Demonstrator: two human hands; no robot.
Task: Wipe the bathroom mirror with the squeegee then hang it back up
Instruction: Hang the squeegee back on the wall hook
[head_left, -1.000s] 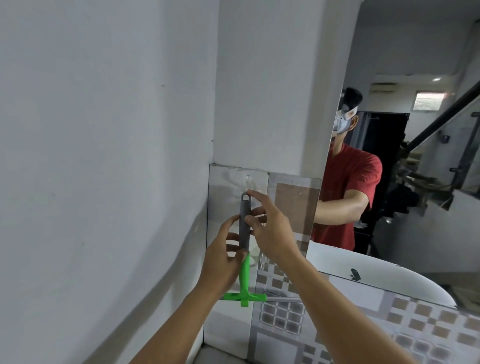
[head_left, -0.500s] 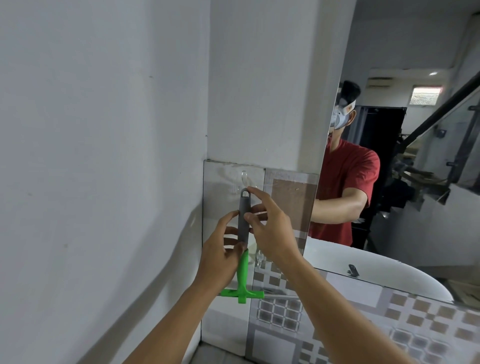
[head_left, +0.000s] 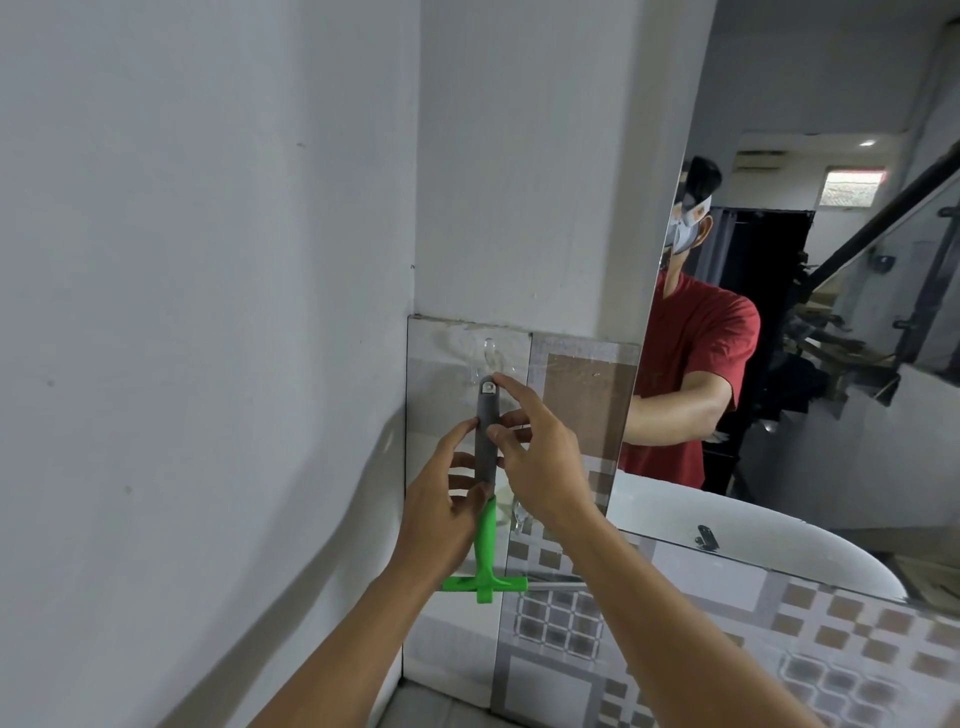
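The squeegee (head_left: 485, 483) stands upright against the tiled wall (head_left: 561, 618), its grey handle up and green head down, just left of the mirror (head_left: 810, 312). The left hand (head_left: 441, 514) closes its grip around the lower handle, hiding part of it. The right hand (head_left: 535, 457) pinches the upper handle between thumb and fingers. A clear hook (head_left: 489, 353), hard to make out, sits just above the handle's hole.
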